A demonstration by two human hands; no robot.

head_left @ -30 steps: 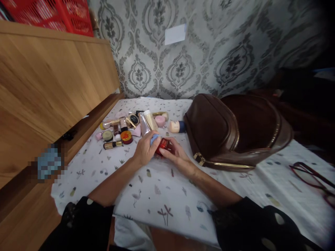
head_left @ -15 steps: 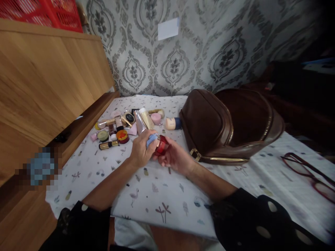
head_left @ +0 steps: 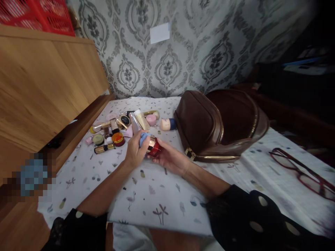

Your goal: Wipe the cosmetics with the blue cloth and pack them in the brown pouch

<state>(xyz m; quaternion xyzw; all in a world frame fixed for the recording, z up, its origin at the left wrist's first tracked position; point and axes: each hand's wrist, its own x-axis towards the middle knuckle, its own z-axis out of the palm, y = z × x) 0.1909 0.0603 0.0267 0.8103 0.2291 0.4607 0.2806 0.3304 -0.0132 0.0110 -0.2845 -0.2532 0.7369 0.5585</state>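
Note:
Between my hands is a red cosmetic jar (head_left: 155, 148) with a gold band, held above the patterned cloth. My left hand (head_left: 135, 150) is closed on a blue cloth (head_left: 144, 138) pressed against the jar's gold end. The fingers of my right hand (head_left: 170, 157) wrap round the red body from the right. Just beyond my left hand lie a silvery tube (head_left: 134, 122), a cream tube (head_left: 141, 119) and an orange-topped jar (head_left: 118, 139). A gold and black lipstick-like tube (head_left: 104, 149) lies nearest me in that group.
An open brown leather bag (head_left: 201, 129) stands to the right, beside a bottle with a dark blue cap (head_left: 168, 124). Red-framed glasses (head_left: 300, 172) lie at far right. A wooden cabinet (head_left: 52, 73) borders the left, and a patterned wall (head_left: 167, 62) rises behind.
The view has shifted a little, so things sit further left. In my hands the jar has turned slightly, showing more of its gold band. Both hands keep their hold.

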